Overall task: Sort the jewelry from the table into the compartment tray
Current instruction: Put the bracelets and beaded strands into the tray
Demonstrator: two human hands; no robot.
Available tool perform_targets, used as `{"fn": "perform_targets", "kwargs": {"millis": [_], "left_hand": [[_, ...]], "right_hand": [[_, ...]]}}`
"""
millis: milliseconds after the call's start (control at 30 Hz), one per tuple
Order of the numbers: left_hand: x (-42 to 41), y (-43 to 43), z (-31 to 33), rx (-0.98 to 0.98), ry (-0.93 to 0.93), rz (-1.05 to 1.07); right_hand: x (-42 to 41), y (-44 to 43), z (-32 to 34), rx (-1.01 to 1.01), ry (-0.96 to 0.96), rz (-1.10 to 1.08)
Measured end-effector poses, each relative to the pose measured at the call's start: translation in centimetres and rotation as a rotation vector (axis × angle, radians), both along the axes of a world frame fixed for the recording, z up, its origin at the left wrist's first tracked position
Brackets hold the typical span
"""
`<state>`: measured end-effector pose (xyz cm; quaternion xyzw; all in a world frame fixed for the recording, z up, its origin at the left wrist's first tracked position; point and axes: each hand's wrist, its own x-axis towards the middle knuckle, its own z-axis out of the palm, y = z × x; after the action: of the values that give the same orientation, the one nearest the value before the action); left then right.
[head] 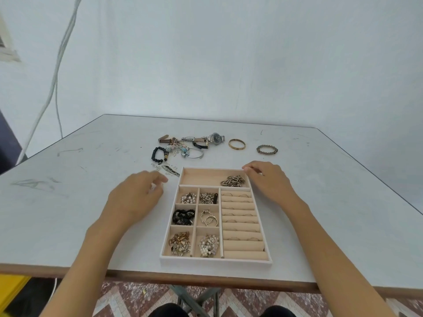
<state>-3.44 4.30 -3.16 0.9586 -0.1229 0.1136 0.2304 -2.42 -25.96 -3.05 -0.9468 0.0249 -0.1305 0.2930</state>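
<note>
The beige compartment tray (215,260) lies at the table's near edge. Its small cells hold pearls, chains, hoops and black pieces, a chain heap (233,181) fills the long top cell, and rings sit in the ring rolls (240,223). My right hand (267,179) pinches the tray's far right corner. My left hand (137,195) hovers left of the tray, its fingers loosely curled and apart, close to small clear earrings (155,166) and a leaf-shaped piece (170,171). Beyond lie watches (215,138), a black bead bracelet (158,154), a silver bangle (194,154), a gold bangle (237,144) and a grey beaded bracelet (267,149).
The grey table (68,202) has scuff marks and a brown front edge. A white wall with hanging cables (57,65) stands behind it. A yellow object (11,287) sits below the table at the left. Patterned floor tiles and the table's metal legs show underneath.
</note>
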Motion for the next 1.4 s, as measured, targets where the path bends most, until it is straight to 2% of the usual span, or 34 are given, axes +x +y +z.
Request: {"fn": "perform_targets", "kwargs": {"millis": [133,300,367,500,633,867,1100,1267,1400], "left_hand": [[5.9,-1.7,1.3,0.046,-0.069,0.01],[10.9,-4.1,0.4,0.26,-0.083,-0.169],[11.3,-4.2,-0.6,0.271,-0.083,-0.186],[10.8,-4.0,-1.4,0.086,-0.123,-0.169],[10.5,-4.1,-1.4,0.056,-0.114,-0.147],[10.5,-3.5,-1.2,-0.057,-0.091,-0.193],[9.8,-2.7,-0.6,-0.433,-0.025,-0.117],[9.3,-3.2,0.0,-0.492,-0.067,-0.117],[8.5,-4.4,1.2,-0.515,-0.167,-0.208]], "right_hand": [[0.0,0.1,0.1,-0.022,-0.001,-0.028],[-0.1,-0.2,0.1,-0.015,0.001,-0.039],[-0.1,-0.2,0.0,-0.018,-0.004,-0.037],[0.0,0.0,0.1,-0.053,-0.006,-0.047],[0.0,0.1,0.2,-0.067,0.005,-0.044],[0.3,-0.2,0.9,0.022,0.054,-0.036],[1.0,0.6,2.7,0.122,0.081,0.015],[2.4,2.4,4.5,0.063,0.06,0.054],[4.8,1.9,4.6,-0.02,0.085,-0.024]]}}
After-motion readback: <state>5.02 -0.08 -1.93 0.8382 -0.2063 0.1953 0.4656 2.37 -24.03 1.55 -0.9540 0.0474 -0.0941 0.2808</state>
